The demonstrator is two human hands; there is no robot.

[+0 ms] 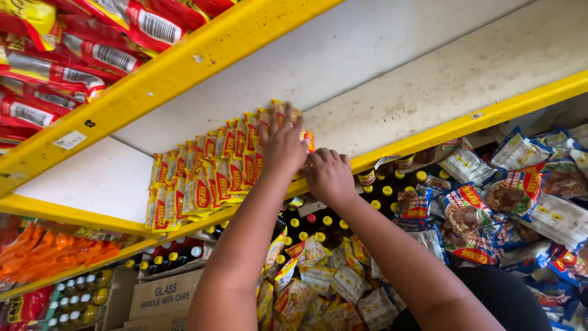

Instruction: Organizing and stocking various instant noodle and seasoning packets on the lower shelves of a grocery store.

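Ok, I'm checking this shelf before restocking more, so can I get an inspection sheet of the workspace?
Surface: white shelf with yellow front rail, partly bare, scuffed.
Job's things: row of yellow and red packets standing at the shelf's front edge.
Clutter: nothing seen on the shelf itself.
Hands: left hand lies on the row's right end; right hand beside it at the rail; grip unclear.
Cables: nothing seen.
Surroundings: red packets above; yellow-capped bottles, blue bags and a cardboard box below.
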